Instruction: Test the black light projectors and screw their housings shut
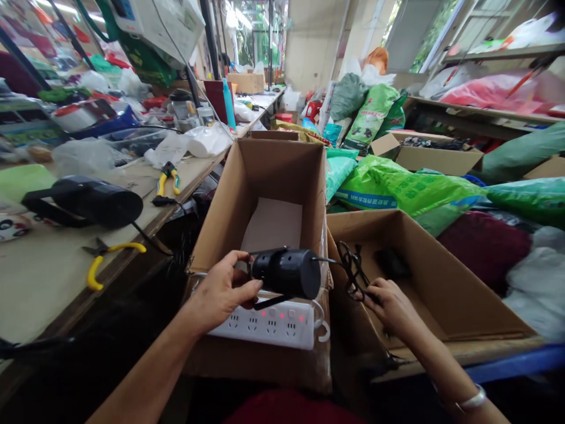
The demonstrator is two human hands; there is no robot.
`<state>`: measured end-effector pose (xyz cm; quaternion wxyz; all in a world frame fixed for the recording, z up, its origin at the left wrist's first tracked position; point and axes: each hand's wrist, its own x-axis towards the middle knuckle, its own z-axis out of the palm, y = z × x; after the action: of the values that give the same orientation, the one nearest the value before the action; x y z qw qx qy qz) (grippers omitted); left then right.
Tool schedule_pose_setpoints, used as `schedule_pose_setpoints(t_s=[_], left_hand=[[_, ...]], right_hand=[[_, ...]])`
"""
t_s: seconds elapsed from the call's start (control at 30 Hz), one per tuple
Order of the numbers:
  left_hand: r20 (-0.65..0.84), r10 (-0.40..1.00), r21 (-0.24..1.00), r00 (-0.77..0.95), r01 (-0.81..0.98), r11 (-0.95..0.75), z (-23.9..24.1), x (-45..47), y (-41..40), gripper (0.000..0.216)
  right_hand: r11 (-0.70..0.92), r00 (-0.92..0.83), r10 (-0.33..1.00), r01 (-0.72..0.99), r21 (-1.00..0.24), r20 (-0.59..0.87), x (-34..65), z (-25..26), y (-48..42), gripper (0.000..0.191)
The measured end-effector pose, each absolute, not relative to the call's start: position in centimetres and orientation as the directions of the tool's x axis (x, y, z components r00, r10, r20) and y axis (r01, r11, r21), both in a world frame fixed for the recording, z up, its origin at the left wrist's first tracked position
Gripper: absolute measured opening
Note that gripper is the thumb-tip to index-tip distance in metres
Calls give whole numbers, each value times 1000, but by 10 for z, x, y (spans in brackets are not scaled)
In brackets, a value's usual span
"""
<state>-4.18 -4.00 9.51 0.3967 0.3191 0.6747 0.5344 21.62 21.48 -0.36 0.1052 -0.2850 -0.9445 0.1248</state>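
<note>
My left hand [223,291] is closed on one end of a black cylindrical device [293,272] with a flat bracket, which looks like a small spotlight. It is held sideways over the near edge of a tall cardboard box [216,218]. From its right end a cord runs to a looped bundle of black cord [351,268], pinched by my right hand [391,306] above a second cardboard box [468,294]. Just below the device is a white power strip [269,327] with red lights, on the tall box's front. Inside the right box lies a dark object [392,262].
On the workbench [48,282] at left are a similar black device [95,200], yellow-handled pliers [103,259], and yellow-green wire strippers [168,179]. Green bags [406,185] and an open box [436,158] lie beyond the right box. A blue edge [516,362] runs below it.
</note>
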Motion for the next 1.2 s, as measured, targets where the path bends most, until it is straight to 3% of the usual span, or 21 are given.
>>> schedule_pose_setpoints(t_s=[0.13, 0.2, 0.27, 0.33, 0.47, 0.63, 0.97, 1.2], left_hand=[[-188, 831, 982, -524, -75, 175, 105, -48, -46, 45], [-183, 808, 983, -560, -134, 129, 108, -50, -49, 48], [-174, 785, 978, -595, -197, 67, 110, -51, -52, 51], [-174, 770, 965, -614, -262, 10, 109, -51, -55, 52], [-200, 762, 938, -616, -345, -33, 95, -50, -61, 52], [-244, 751, 898, -613, -436, -64, 72, -53, -65, 52], [-265, 804, 830, -532, -550, -90, 45, -59, -66, 50], [-237, 856, 782, -460, -613, -113, 30, -65, -54, 52]], right_hand=[[789, -783, 612, 597, -141, 113, 212, 30, 201, 24], [788, -803, 589, 545, -287, 93, 201, 41, 190, 24], [751, -848, 520, 397, -528, 102, 187, 45, 176, 24], [681, -881, 451, 238, -692, 142, 173, 44, 161, 19], [625, -933, 316, 70, -777, 170, 148, 33, 136, 11], [675, -945, 260, 31, -737, 198, 134, 13, 119, 12], [845, -912, 216, -5, -535, 350, 149, -13, 98, 8], [899, -897, 177, -20, -438, 406, 146, -23, 81, 23]])
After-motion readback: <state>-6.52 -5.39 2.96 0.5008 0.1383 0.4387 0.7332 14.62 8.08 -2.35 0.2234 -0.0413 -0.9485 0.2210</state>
